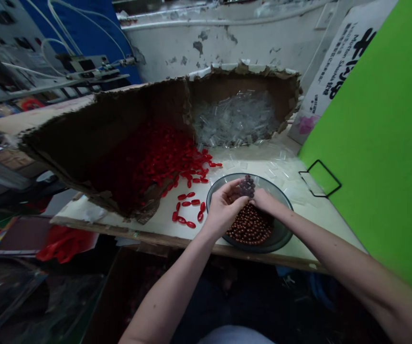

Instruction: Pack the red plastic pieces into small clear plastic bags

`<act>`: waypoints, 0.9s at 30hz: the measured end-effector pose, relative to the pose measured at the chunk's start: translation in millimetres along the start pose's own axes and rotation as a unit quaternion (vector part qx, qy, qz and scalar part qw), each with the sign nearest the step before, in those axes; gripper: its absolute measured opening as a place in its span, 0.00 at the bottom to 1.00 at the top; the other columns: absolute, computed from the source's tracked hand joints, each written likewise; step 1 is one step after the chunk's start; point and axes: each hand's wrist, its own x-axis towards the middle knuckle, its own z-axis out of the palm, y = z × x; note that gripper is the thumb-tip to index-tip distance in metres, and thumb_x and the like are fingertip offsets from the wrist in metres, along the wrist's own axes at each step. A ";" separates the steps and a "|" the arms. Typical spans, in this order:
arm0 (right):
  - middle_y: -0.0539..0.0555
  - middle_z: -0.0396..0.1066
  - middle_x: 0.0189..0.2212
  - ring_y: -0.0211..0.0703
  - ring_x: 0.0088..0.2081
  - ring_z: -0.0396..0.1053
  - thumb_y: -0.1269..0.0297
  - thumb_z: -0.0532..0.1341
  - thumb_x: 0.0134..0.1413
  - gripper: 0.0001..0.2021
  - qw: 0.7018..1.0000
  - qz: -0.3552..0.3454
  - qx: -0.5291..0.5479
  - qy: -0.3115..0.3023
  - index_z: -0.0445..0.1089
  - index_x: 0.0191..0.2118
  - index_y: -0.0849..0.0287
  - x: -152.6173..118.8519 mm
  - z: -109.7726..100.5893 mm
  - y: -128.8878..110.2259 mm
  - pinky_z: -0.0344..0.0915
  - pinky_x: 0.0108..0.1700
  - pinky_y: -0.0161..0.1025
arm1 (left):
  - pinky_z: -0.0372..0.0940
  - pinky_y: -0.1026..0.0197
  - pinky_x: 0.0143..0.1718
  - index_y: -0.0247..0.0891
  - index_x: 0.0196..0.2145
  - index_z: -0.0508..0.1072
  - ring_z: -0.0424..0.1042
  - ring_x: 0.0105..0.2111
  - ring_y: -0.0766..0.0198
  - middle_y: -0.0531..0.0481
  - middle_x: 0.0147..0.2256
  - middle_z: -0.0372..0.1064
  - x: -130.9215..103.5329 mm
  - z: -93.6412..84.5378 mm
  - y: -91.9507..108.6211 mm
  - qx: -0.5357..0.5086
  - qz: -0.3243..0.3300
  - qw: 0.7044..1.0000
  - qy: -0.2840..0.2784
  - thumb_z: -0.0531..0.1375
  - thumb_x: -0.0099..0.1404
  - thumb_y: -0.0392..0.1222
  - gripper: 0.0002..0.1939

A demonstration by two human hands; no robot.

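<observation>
Forearms (182,279): nearest the camera, 1 running up to each hand, both angled inward over the table edge.
Left hand (224,203): pinching a cluster of dark beads (247,186) between thumb and fingers.
Right hand (262,199): close against the cluster's other side; its fingertips are hidden, so whether they pinch or spread cannot be told.
Cluster: between the 2 hands, just above the bowl; whether a thread joins it is too small to tell.
Bowl (284,233): under both hands, grey.
Brown beads (251,228): heaped in the bowl, just below the hands.
Red beads (190,223): loose on the table (163,224), left of the left hand.
Carton (62,107): beyond the left hand, holding more red beads.
Clear pieces (234,117): farther off, beyond both hands.
Good handling: a light, steady left pinch should suit small round beads; staying low over the bowl would likely catch any that slip.
</observation>
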 end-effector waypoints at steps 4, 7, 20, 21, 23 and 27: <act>0.64 0.75 0.38 0.51 0.42 0.72 0.70 0.60 0.50 0.14 0.998 0.049 -0.034 0.007 0.68 0.45 0.65 0.2 4.4 5.3 0.63 0.44 0.41 | 0.67 0.60 0.47 0.37 0.47 0.72 0.74 0.38 0.66 0.48 0.38 0.75 0.9 -0.3 8.8 0.029 0.026 0.999 0.021 0.65 0.53 0.34 0.21; 0.65 0.74 0.39 0.52 0.43 0.72 0.70 0.60 0.51 0.13 0.998 0.054 -0.032 0.020 0.68 0.44 0.66 -0.4 -0.3 6.0 0.63 0.44 0.41 | 0.67 0.58 0.48 0.38 0.47 0.71 0.74 0.38 0.65 0.48 0.39 0.75 1.9 1.5 8.8 0.028 0.028 0.999 0.011 0.65 0.54 0.35 0.22; 0.54 0.73 0.40 0.37 0.31 0.71 0.52 0.63 0.50 0.21 0.868 0.012 0.490 0.084 0.70 0.47 0.59 -47.1 -77.7 -28.2 0.68 0.33 0.35 | 0.70 0.60 0.41 0.37 0.48 0.71 0.75 0.34 0.66 0.48 0.37 0.75 -1.1 11.1 9.7 -0.014 -0.013 0.999 -0.028 0.66 0.53 0.35 0.23; 0.54 0.73 0.40 0.36 0.31 0.71 0.53 0.65 0.48 0.21 0.851 0.014 0.517 0.086 0.71 0.46 0.58 -52.8 -84.3 -31.8 0.68 0.33 0.34 | 0.70 0.60 0.40 0.37 0.48 0.71 0.75 0.34 0.65 0.48 0.37 0.75 -2.0 11.3 9.2 -0.015 -0.022 0.999 -0.029 0.66 0.53 0.35 0.24; 0.54 0.72 0.42 0.35 0.31 0.71 0.53 0.67 0.46 0.20 0.834 0.018 0.543 0.099 0.72 0.44 0.57 -63.1 -95.1 -37.0 0.67 0.32 0.34 | 0.70 0.60 0.40 0.37 0.50 0.70 0.76 0.35 0.64 0.47 0.38 0.75 -3.6 11.1 7.8 -0.019 -0.034 0.999 -0.030 0.66 0.53 0.36 0.25; 0.52 0.73 0.42 0.35 0.31 0.69 0.55 0.68 0.46 0.16 0.840 0.012 0.525 0.139 0.75 0.42 0.54 -77.7 -106.5 -38.4 0.65 0.31 0.33 | 0.69 0.60 0.40 0.38 0.50 0.70 0.76 0.36 0.62 0.46 0.40 0.75 -6.1 9.1 5.6 -0.031 -0.038 0.998 -0.040 0.66 0.53 0.36 0.25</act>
